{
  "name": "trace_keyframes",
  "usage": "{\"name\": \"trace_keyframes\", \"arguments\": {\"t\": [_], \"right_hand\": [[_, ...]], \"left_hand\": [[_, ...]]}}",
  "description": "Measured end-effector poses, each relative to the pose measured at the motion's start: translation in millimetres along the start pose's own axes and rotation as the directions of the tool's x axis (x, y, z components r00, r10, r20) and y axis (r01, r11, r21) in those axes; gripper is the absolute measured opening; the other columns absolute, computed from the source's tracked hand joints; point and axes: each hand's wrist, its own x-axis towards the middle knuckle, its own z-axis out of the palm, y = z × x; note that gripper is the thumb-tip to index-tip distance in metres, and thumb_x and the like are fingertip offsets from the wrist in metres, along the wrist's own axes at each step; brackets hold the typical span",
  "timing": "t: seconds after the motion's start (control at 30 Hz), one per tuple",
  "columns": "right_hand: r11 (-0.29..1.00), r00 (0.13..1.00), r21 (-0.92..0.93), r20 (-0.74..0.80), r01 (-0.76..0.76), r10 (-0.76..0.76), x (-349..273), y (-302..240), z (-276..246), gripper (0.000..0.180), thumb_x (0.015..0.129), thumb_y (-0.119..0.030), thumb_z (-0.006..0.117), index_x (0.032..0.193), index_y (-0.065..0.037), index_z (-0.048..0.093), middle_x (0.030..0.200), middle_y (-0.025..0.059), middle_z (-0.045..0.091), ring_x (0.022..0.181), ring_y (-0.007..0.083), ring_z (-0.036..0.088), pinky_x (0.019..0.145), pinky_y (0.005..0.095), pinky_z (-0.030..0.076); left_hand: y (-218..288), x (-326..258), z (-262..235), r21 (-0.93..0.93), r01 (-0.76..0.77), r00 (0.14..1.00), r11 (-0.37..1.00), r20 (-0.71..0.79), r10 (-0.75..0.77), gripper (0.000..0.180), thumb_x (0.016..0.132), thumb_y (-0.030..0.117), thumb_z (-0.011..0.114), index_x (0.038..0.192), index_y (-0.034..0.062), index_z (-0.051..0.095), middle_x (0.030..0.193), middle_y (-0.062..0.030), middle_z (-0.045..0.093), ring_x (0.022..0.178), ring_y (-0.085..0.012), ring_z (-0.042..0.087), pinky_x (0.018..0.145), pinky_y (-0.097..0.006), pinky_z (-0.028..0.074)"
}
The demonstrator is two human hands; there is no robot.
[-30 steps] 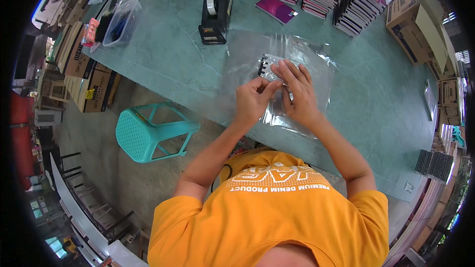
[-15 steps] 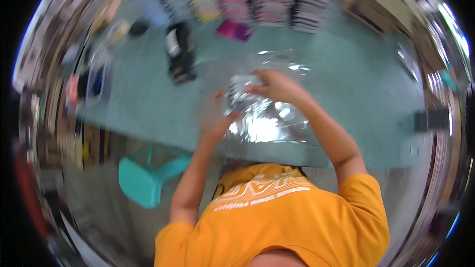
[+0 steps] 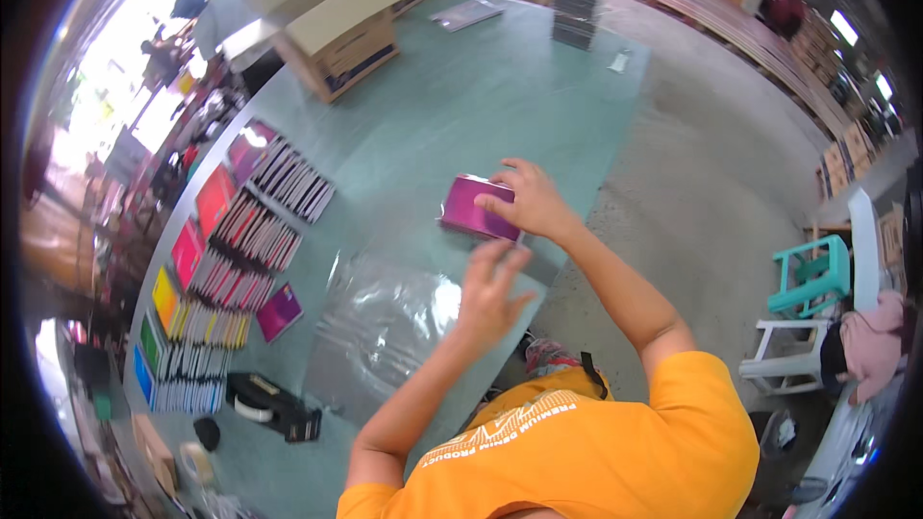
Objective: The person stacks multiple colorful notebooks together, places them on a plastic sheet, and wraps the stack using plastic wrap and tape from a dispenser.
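Note:
A stack of purple-covered notebooks [image 3: 464, 206] lies on the green table near its right edge. My right hand [image 3: 535, 200] grips it, the thumb over the cover and the fingers at the far side. Just nearer to me, my left hand [image 3: 488, 296] is raised with its fingers apart, holding nothing. To its left a clear plastic bag [image 3: 380, 327] is spread flat, shiny and creased. Beyond the bag lies a single purple notebook [image 3: 280, 313], next to a black tape dispenser [image 3: 264, 402].
Along the table's left side stand colour-sorted notebook stacks [image 3: 245, 231]. An open cardboard box [image 3: 336, 38] and a dark stack [image 3: 580, 5] are at the far end. A tape roll [image 3: 197, 464] lies at lower left. Teal and white stools [image 3: 812, 274] stand on the right.
My view has swung to the right. Both hands were over the plastic bag around a small stack; now my right hand is on the purple stack beyond the bag, and my left is off it.

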Motion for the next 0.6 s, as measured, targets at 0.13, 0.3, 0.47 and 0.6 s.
{"name": "trace_keyframes", "arguments": {"t": [0.13, 0.3, 0.47, 0.6], "right_hand": [[0.915, 0.983, -0.369, 0.019, -0.163, 0.182, -15.7, 67.2, 37.2, 0.068, 0.076, -0.049, 0.063, 0.131, -0.020, 0.039, 0.142, 0.0154, 0.029, 0.131, 0.0388, 0.026, 0.099, 0.0613, 0.028], [0.927, 0.990, -0.350, -0.025, -0.137, 0.137, 44.0, 153.9, 41.0, 0.076, 0.069, -0.025, 0.072, 0.135, -0.023, 0.034, 0.142, 0.0143, 0.029, 0.132, 0.0442, 0.021, 0.099, 0.0651, 0.026], [0.943, 0.983, -0.282, -0.107, -0.176, 0.152, 136.1, 269.8, 19.0, 0.081, 0.067, -0.017, 0.073, 0.137, -0.021, 0.033, 0.145, 0.0154, 0.025, 0.132, 0.0470, 0.020, 0.106, 0.0538, 0.025], [0.925, 0.982, -0.337, -0.130, -0.175, 0.138, 206.7, 353.0, 0.7, 0.078, 0.070, -0.017, 0.072, 0.138, -0.022, 0.033, 0.144, 0.0184, 0.026, 0.132, 0.0487, 0.016, 0.109, 0.0514, 0.020]], "left_hand": [[5.8, -11.8, 75.5, -0.090, -0.068, 0.931, 0.994, 0.351, 0.095, 0.043, 0.072, 0.019, 0.070, 0.111, 0.0079, 0.056, 0.119, -0.0167, 0.047, 0.111, -0.0365, 0.044, 0.093, -0.046, 0.037], [-29.1, 1.0, 117.6, -0.053, 0.024, 0.925, 0.998, 0.379, -0.002, 0.034, 0.073, 0.021, 0.070, 0.103, 0.0083, 0.059, 0.112, -0.0159, 0.051, 0.106, -0.0363, 0.046, 0.088, -0.044, 0.040], [-85.6, 45.4, 152.9, 0.020, 0.236, 0.965, 0.971, 0.112, -0.237, 0.020, 0.076, 0.017, 0.067, 0.091, 0.0068, 0.061, 0.093, -0.0136, 0.055, 0.096, -0.0333, 0.049, 0.083, -0.041, 0.040], [-92.3, 58.0, 161.5, 0.156, 0.246, 0.967, 0.957, 0.021, -0.252, 0.018, 0.075, 0.022, 0.070, 0.086, 0.0101, 0.062, 0.089, -0.0113, 0.055, 0.091, -0.0323, 0.049, 0.082, -0.041, 0.041]]}}
